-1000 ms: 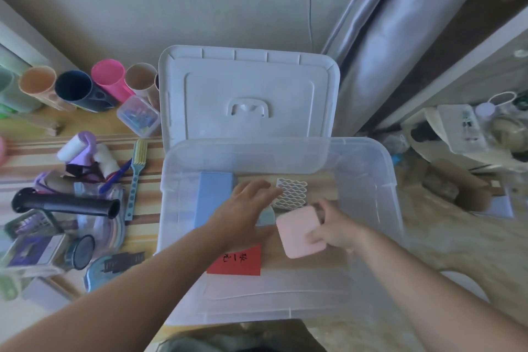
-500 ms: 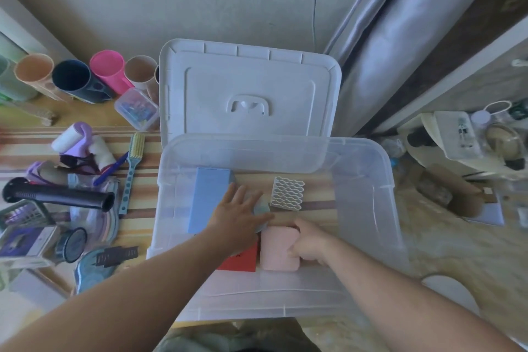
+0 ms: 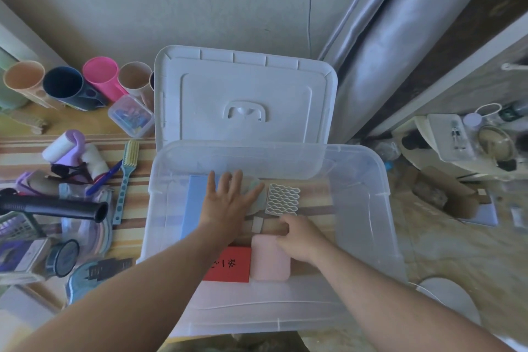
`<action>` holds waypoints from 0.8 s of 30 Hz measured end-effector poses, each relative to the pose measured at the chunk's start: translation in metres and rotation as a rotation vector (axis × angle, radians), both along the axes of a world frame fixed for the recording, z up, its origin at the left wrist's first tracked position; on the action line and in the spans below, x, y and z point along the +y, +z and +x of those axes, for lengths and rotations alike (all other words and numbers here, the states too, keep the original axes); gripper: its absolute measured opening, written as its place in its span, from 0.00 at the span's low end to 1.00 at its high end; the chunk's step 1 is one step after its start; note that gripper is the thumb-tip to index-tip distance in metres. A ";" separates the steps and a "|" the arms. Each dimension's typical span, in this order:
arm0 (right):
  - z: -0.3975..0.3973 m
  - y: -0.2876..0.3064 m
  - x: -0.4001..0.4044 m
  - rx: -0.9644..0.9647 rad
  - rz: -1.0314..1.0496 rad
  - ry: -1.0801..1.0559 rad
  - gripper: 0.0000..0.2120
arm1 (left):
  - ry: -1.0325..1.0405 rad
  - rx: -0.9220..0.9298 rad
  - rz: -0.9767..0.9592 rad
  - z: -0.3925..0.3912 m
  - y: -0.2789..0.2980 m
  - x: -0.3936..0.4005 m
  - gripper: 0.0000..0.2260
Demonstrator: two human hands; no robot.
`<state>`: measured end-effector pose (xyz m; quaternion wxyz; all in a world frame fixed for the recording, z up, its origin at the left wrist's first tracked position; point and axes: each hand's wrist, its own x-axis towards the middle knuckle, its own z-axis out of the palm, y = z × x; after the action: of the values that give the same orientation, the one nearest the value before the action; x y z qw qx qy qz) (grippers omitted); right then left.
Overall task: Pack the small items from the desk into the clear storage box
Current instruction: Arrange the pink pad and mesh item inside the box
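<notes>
- The clear storage box (image 3: 380, 180) sits open on the tabletop (image 3: 134, 226) with both our hands inside it; its white lid (image 3: 243, 94) stands propped against the wall behind.
- A second ago our right hand (image 3: 300, 237) held the pink case (image 3: 270, 258) up on a tilt; it now lies flat on the box floor, tight beside the red card (image 3: 228, 266). We judge that item packed.
- The right hand now rests at the case's far edge, fingers curled; whether it still grips the case or the small tan piece (image 3: 257, 224) just beyond, we cannot tell.
- Our left hand (image 3: 228, 203) lies flat with fingers spread, pressing on the pale green item (image 3: 258, 194) beside the blue box (image 3: 194, 206); it has slid further in since a second ago.
- The white wavy-lattice piece (image 3: 283, 198) lies just right of the green item, apart from the pink case.
- Much of the box floor to the right is bare, so there is room for more.
- Outside, the tabletop carries plenty unpacked: a small clear case of clips (image 3: 131, 118), a brush (image 3: 125, 177), lint rollers (image 3: 68, 148), a black tube (image 3: 54, 208), and a row of cups (image 3: 100, 77) along the wall.
</notes>
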<state>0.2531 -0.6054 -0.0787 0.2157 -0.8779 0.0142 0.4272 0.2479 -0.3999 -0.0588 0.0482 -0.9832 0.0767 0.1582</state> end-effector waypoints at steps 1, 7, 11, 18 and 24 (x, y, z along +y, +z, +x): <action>0.004 0.000 0.000 -0.043 -0.006 -0.032 0.24 | -0.020 -0.007 -0.011 0.003 -0.003 0.001 0.37; 0.027 -0.002 -0.001 -0.263 -0.127 -0.112 0.24 | -0.069 0.024 0.016 -0.004 -0.013 0.001 0.40; 0.037 -0.002 0.003 -0.297 -0.226 0.075 0.44 | 0.001 0.052 -0.121 -0.004 -0.004 0.005 0.34; 0.037 -0.011 0.006 -0.305 -0.271 0.200 0.41 | -0.145 -0.047 -0.242 -0.069 0.005 0.027 0.15; 0.026 -0.002 0.000 -0.237 -0.330 0.294 0.34 | -0.088 0.375 -0.005 -0.076 0.007 0.024 0.33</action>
<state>0.2792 -0.6053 -0.0809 0.0052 -0.9378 -0.0696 0.3402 0.1721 -0.3755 -0.0520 0.0375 -0.9324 0.1279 0.3361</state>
